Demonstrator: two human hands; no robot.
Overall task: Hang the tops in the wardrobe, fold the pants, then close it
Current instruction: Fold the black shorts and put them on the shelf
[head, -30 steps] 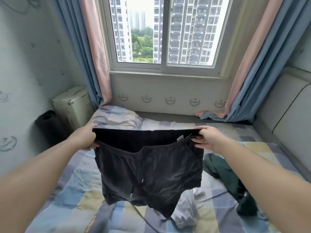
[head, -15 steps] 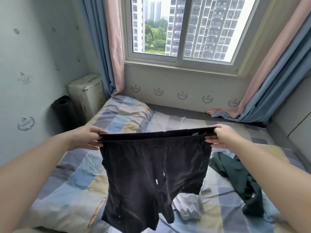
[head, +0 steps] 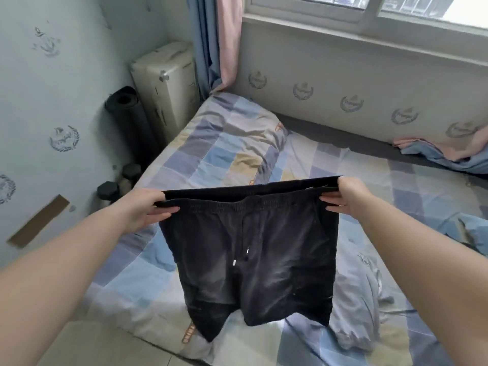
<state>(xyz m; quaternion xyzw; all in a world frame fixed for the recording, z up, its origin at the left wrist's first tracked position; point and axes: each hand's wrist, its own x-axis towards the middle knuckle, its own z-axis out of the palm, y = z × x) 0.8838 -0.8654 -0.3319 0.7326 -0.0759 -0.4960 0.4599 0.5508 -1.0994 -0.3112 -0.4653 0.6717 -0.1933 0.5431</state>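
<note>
Black shorts (head: 253,249) held up by the waistband, spread flat between two hands, hanging above the bed (head: 137,276) with the legs dangling free and the lower hem just over the sheet. Left hand (head: 142,210) at the left end of the waistband, fingers (head: 162,210) curled under the band and thumb on top, clamped on the cloth. Right hand (head: 346,196) at the right end, fingers (head: 331,200) pinched on the band in the same way. White-tipped drawstring (head: 240,256) hanging down the front centre.

No open container in view. A cream-coloured case (head: 169,85) standing upright in the corner, closed, contents not visible. A dark rolled mat (head: 129,114) leaning against the wall just beside it, with dark dumbbells (head: 108,192) on the floor below.

Bed covered in a checked sheet of blue, lilac, beige and white squares; a pillow (head: 237,138) in matching fabric at the head, near the wall under the window. A pale grey garment (head: 364,307) crumpled on the sheet at the right, partly hidden behind the shorts. Blue-and-pink curtain (head: 216,43) hanging at the left of the window frame (head: 343,19); another curtain end (head: 443,151) bunched on the far right edge of the bed. Light wallpaper with crest motifs, a strip of brown tape (head: 39,220) on the left wall. Pale floor tiles at the lower left.
</note>
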